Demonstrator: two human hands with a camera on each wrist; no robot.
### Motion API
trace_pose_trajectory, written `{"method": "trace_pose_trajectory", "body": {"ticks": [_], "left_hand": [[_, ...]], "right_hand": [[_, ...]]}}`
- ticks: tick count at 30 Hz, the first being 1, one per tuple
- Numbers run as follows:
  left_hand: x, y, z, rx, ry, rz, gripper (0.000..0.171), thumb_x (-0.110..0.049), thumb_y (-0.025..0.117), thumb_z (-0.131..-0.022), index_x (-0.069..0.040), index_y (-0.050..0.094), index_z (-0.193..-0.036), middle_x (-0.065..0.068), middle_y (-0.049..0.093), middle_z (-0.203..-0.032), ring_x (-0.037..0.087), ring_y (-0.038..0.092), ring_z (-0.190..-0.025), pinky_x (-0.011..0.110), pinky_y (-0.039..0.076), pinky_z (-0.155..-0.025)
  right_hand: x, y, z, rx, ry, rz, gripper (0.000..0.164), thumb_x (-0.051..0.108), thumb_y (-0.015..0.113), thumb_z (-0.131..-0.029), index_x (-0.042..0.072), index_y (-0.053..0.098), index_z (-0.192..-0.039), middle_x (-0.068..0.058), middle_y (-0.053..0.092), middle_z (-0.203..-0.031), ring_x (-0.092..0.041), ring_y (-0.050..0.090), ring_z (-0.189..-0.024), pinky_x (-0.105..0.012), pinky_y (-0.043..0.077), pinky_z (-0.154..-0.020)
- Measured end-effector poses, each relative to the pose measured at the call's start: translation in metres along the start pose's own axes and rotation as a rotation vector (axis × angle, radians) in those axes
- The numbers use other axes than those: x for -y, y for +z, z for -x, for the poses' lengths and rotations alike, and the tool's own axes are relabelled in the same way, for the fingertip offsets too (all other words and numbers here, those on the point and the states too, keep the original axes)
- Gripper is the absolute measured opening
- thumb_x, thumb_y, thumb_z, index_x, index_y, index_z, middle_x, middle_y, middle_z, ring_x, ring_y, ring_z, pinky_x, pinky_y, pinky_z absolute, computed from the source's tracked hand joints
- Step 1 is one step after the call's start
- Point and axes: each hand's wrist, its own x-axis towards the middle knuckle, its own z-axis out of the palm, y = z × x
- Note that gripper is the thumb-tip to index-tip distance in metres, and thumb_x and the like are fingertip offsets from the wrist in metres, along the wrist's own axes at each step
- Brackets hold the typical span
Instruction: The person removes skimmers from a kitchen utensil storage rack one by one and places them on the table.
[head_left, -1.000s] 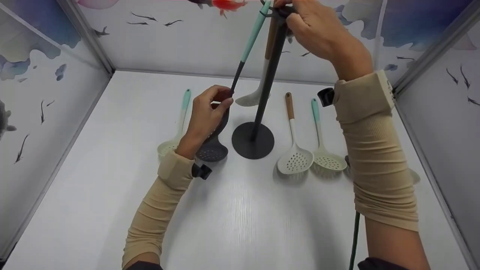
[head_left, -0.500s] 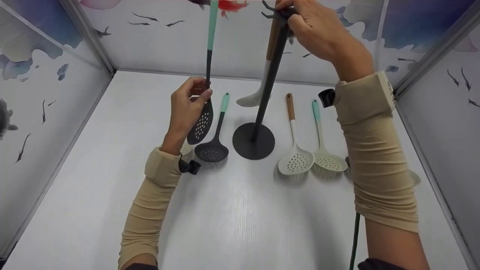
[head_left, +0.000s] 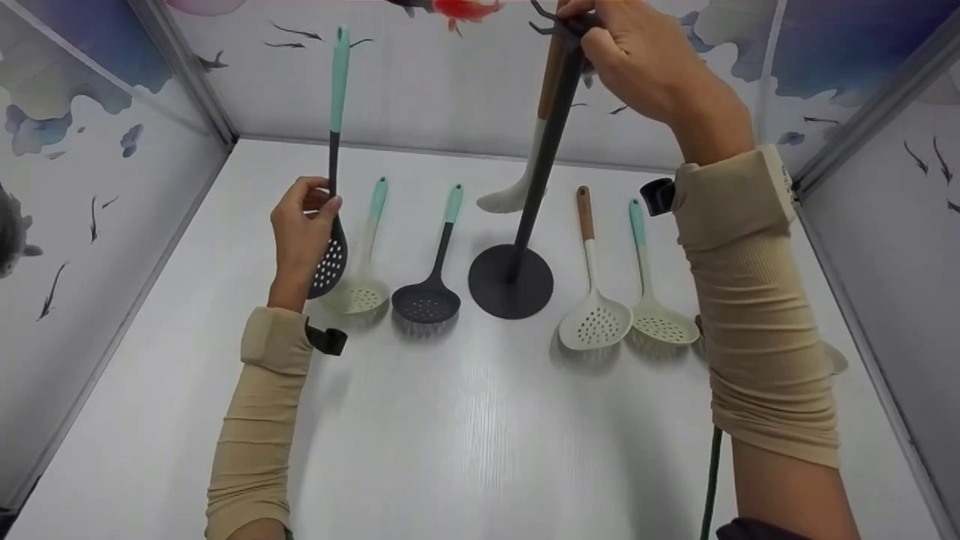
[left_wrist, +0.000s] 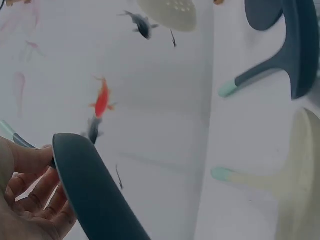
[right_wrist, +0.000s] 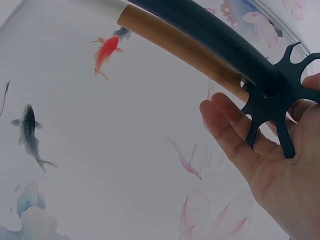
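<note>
My left hand (head_left: pixel 300 232) pinches the black shaft of a skimmer (head_left: pixel 330 259) with a mint handle. It is raised with its handle up and its perforated head down; the left wrist view shows the head (left_wrist: pixel 90 185) edge-on beside the fingers. My right hand (head_left: pixel 649 64) grips the hooked top of a black utensil stand (head_left: pixel 544 161), which tilts in the head view. Several hooks (right_wrist: pixel 282 100) show over that palm. Against the pole hangs a white ladle (head_left: pixel 510 196) with a brown handle (right_wrist: pixel 180 47).
On the white table lie a cream skimmer (head_left: pixel 360 296), a black skimmer (head_left: pixel 426 304), a white skimmer (head_left: pixel 596 322) and another cream one (head_left: pixel 660 326). Beyond the right forearm, part of a pale utensil (head_left: pixel 836 358) shows. Printed walls (head_left: pixel 337 97) enclose the table.
My left hand has carried the black skimmer leftward, away from the stand's hooks, uncovering the skimmers lying behind it. My right hand has stayed at the stand's top.
</note>
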Motion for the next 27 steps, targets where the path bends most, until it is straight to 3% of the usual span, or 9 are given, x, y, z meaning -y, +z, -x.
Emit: {"method": "trace_pose_trajectory", "body": {"ticks": [6, 12, 18, 23, 27], "left_hand": [[0.037, -0.006, -0.003, -0.057, -0.101, -0.043, 0.025, -0.007, 0.056, -0.091, -0.002, 0.058, -0.116, 0.013, 0.062, -0.102, 0.014, 0.055, -0.091, 0.027, 0.046, -0.084], [0.066, -0.007, -0.004, -0.042, -0.255, -0.068, 0.029, -0.012, 0.053, -0.094, -0.005, 0.054, -0.122, 0.012, 0.059, -0.109, 0.017, 0.053, -0.097, 0.027, 0.044, -0.083], [0.096, -0.004, 0.001, -0.059, -0.312, -0.095, 0.03, -0.014, 0.05, -0.096, -0.007, 0.05, -0.125, 0.015, 0.06, -0.109, 0.02, 0.053, -0.097, 0.029, 0.043, -0.084], [0.107, -0.001, 0.006, -0.038, -0.348, -0.098, 0.034, -0.014, 0.047, -0.097, -0.009, 0.043, -0.13, 0.018, 0.063, -0.109, 0.026, 0.057, -0.097, 0.035, 0.043, -0.086], [0.112, 0.002, 0.008, 0.038, -0.391, -0.115, 0.037, -0.008, 0.046, -0.095, -0.009, 0.037, -0.131, 0.021, 0.061, -0.115, 0.031, 0.057, -0.104, 0.04, 0.043, -0.088]], "right_hand": [[0.001, 0.0, 0.0, -0.003, -0.001, 0.022, 0.045, 0.021, 0.024, -0.095, 0.013, 0.041, -0.136, -0.015, 0.043, -0.135, -0.031, 0.051, -0.112, -0.042, 0.04, -0.1], [0.001, -0.001, 0.0, -0.005, -0.007, 0.028, 0.046, 0.021, 0.024, -0.094, 0.013, 0.042, -0.135, -0.015, 0.044, -0.135, -0.032, 0.052, -0.112, -0.043, 0.04, -0.1], [0.001, 0.0, 0.001, -0.005, -0.002, 0.024, 0.045, 0.021, 0.024, -0.094, 0.012, 0.041, -0.135, -0.014, 0.043, -0.135, -0.032, 0.053, -0.112, -0.042, 0.041, -0.099], [0.001, 0.0, 0.002, -0.009, -0.013, 0.027, 0.046, 0.021, 0.024, -0.094, 0.012, 0.042, -0.135, -0.014, 0.044, -0.134, -0.032, 0.054, -0.111, -0.044, 0.041, -0.098], [0.0, -0.001, 0.003, -0.017, -0.02, 0.028, 0.046, 0.02, 0.024, -0.093, 0.012, 0.043, -0.134, -0.013, 0.046, -0.134, -0.033, 0.055, -0.109, -0.045, 0.042, -0.096]]}}
